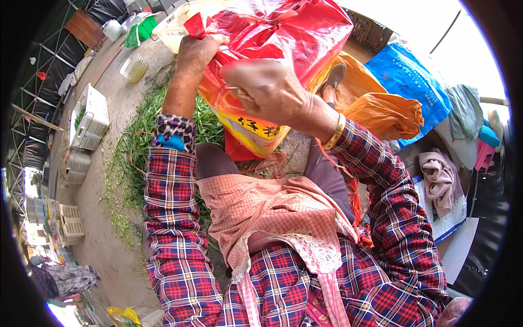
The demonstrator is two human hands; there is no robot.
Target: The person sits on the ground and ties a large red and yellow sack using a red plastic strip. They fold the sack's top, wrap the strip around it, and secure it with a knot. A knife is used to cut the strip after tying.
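A bulging red and yellow plastic bag (306, 34) stands before my knees, with printed characters on its side and a knot of red plastic on top. My left hand (200, 51) grips a gathered corner of the red plastic at the bag's near left. Just to its right, my right hand (282, 96) is curled over the near side of the bag, its fingers closed on the plastic. A blurred patch covers part of the right hand, so its fingertips are hidden. Gathered red plastic runs between the two hands. What fills the bag cannot be seen.
Cut green leafy stalks (143, 122) lie heaped on the concrete floor to the left. White plastic crates (92, 116) and a clear tub (134, 68) stand beyond. Orange sacking (380, 112) and a blue woven sack (412, 77) lie at right. Red twine (354, 200) hangs by my right thigh.
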